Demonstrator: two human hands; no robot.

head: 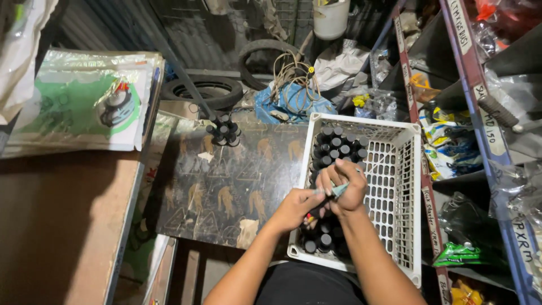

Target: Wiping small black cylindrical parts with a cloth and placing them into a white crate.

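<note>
Mid-step over the white crate [407,186]: your right hand [347,186] grips a small pale-green tool [339,191], your left hand [296,206] pinches a black bottle [312,213] just beneath; steady both next.

Right of centre a crate [406,186] of bottles [339,148] sits on the desk [220,186], shelves [480,113] at right, tyres [203,90] behind at upper centre.

Flat plastic-wrapped packages [84,101] at ten o'clock, white-green print (stacked). White label strips [432,220] along shelf edges, three o'clock. Green packet [460,254] at four o'clock.
</note>
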